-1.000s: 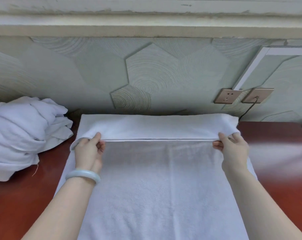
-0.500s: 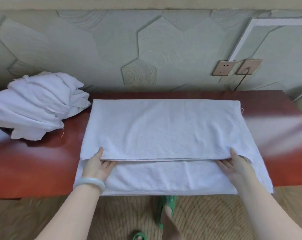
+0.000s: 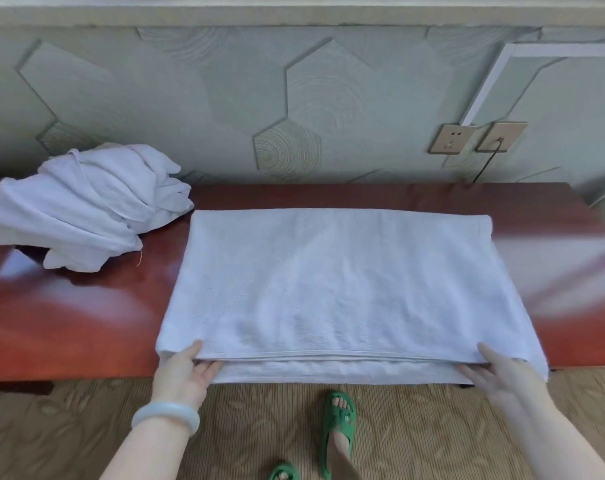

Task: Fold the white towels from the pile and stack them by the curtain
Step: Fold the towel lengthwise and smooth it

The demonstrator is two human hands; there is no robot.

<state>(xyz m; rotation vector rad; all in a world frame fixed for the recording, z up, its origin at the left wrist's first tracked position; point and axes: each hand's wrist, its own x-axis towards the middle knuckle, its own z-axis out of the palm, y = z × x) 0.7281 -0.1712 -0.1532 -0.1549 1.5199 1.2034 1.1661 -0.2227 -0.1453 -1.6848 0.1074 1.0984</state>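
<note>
So, quick rundown of what's on the bench right now:

Towel: the white terry-cloth towel (image 3: 332, 285) lies folded over once, flat on the glossy red-brown wooden table (image 3: 51, 323) in the middle of the frame, its near edge hanging a touch past the table's front edge.

Left hand: the left hand (image 3: 183, 372) at lower left pinches the top layer's near corner, thumb on top and fingers tucked under.

Right hand: the right hand (image 3: 498, 372) at lower right does the same on the other corner (thumb over, fingers slid between the layers).

Feel: I'd guess soft, light and floppy. No stiffness at all, so it sags wherever it isn't held, and terry grips itself so the layers shouldn't slide much.

Where to grab: corners and the hemmed edge, both at once, otherwise the fold goes crooked.

Pile: the crumpled heap of white towels (image 3: 86, 209) sits at upper left on the same table, just beside the folded one but not touching, as far as I can tell.

Curtain: not clearly in view, so can't say where the stack goes.

Progress: early I think, more folds needed.
</note>
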